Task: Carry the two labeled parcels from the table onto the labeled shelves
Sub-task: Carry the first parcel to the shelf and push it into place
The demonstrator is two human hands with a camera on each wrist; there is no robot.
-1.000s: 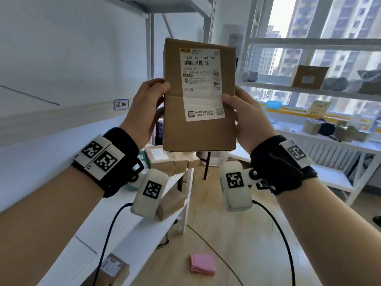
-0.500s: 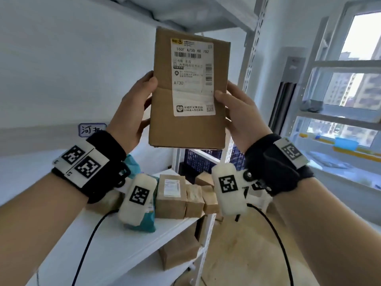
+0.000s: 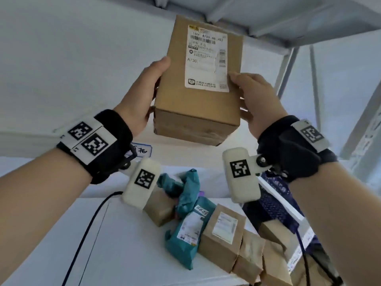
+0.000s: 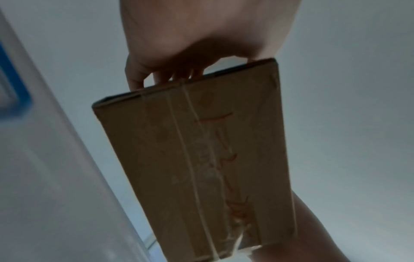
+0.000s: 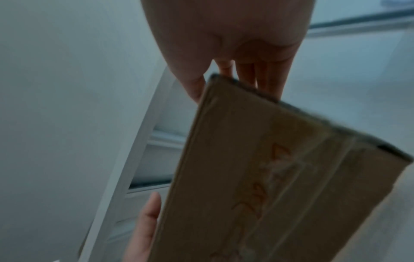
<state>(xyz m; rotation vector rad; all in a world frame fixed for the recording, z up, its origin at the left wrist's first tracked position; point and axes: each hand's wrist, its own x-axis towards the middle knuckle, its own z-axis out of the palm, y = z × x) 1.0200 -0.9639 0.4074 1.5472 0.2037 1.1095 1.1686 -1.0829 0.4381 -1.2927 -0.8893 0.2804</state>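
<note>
A brown cardboard parcel with a white shipping label reading A730 is held up in the air between both hands. My left hand grips its left side, thumb on the front face. On the other side my right hand grips the edge, thumb by the label's corner. The parcel hangs above the white shelf board and below the grey upper shelf. The left wrist view shows the parcel's taped underside and curled fingers at its end. In the right wrist view the same side appears.
Several parcels lie on the white shelf below: a teal mailer bag, brown boxes and a small box. A blue-bordered shelf tag is on the wall rail. Metal shelf uprights stand to the right.
The parcel has been raised and carried toward the shelf unit, both hands keeping their hold. The view has swung from the window side to the white shelf and its parcels.
</note>
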